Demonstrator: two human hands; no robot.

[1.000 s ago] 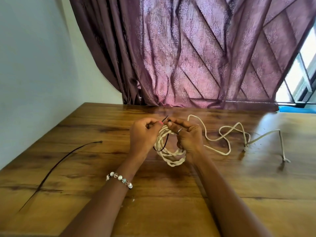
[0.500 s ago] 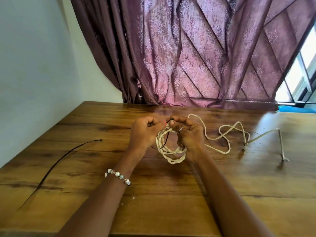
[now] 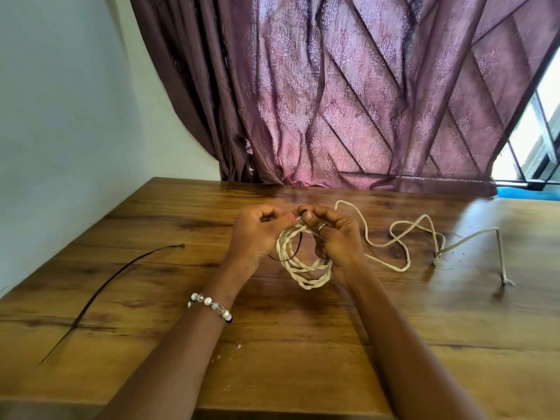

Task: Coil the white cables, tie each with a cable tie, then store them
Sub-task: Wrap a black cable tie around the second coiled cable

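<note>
Both hands meet above the middle of the wooden counter (image 3: 303, 359), holding a coiled white cable (image 3: 298, 262) between them. The left hand (image 3: 257, 234) has its grip curled tight at the top of the coil, pinching a thin black cable tie (image 3: 295, 251) that loops through the coil, while the right hand (image 3: 336, 237) (a ring on one finger) has its grip clamped on the coil's right side and pinches the tie's head. A second white cable (image 3: 403, 241) lies loose to the right. Another black cable tie (image 3: 109, 286) lies well to the left.
</note>
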